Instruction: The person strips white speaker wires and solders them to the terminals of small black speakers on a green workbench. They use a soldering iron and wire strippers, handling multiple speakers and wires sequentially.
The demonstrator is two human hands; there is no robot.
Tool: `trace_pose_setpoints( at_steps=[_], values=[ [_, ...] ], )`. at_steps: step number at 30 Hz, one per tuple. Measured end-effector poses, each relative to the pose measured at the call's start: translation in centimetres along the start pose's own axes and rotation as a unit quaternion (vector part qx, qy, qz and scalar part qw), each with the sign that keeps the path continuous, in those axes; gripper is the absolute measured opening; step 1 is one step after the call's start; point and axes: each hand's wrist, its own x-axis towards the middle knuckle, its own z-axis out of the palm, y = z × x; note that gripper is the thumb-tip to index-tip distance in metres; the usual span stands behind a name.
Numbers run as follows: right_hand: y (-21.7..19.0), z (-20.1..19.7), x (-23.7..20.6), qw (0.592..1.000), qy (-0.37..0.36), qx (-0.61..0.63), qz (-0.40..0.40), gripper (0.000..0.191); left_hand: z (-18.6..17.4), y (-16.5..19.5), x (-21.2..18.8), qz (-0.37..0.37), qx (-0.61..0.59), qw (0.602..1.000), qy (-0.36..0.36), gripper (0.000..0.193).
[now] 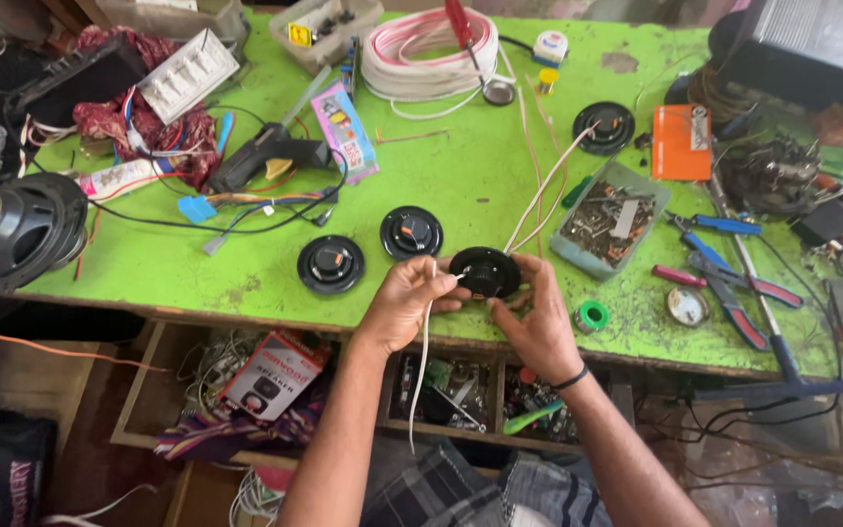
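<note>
Both my hands hold a small round black speaker (pixel 483 272) just above the front edge of the green workbench (pixel 461 176). My left hand (pixel 407 298) pinches a thin white wire (pixel 422 361) at the speaker's left side; the wire hangs down toward my lap. My right hand (pixel 537 317) grips the speaker from the right and below. More white wire (pixel 548 185) runs from the speaker up to another black speaker (pixel 604 127) farther back. Two more black speakers (pixel 331 263) (pixel 411 231) lie to the left on the bench.
A clear box of small parts (pixel 607 221) sits right of my hands. Pliers and cutters (pixel 729 273), a green tape roll (pixel 592 315), a glue gun (pixel 265 151), a white wire coil (pixel 428 51), a large speaker (pixel 12 229) and an open drawer (pixel 246 381) surround the work spot.
</note>
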Motion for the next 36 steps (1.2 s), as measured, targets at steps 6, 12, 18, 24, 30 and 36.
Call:
trace_pose_setpoints(
  at_steps=[6,12,18,24,30,36],
  values=[
    [0.3,0.0,-0.8,0.997,-0.002,-0.015,-0.080,0.066,-0.1,-1.5,-1.0,0.091,0.057,0.993,-0.049,0.022],
    [-0.5,-0.5,-0.4,0.988,-0.057,-0.092,-0.107,0.065,0.1,-2.3,-0.2,0.131,0.095,0.987,-0.026,0.021],
    [-0.4,-0.6,-0.6,0.991,-0.031,-0.051,-0.117,0.079,-0.4,-2.4,-0.4,0.127,0.112,0.985,-0.040,0.012],
    [0.2,0.5,-0.8,0.992,0.016,-0.084,-0.088,0.079,-0.3,-3.4,-0.5,0.157,0.154,0.975,-0.024,0.011],
    [0.7,0.8,-1.2,0.987,0.004,-0.085,-0.136,0.082,-1.0,-3.2,-0.7,0.114,0.157,0.980,-0.049,0.013],
    [0.9,0.8,-1.2,0.984,0.005,-0.083,-0.156,0.074,-1.3,-4.1,-0.3,0.141,0.187,0.972,0.012,0.011]
  ],
)
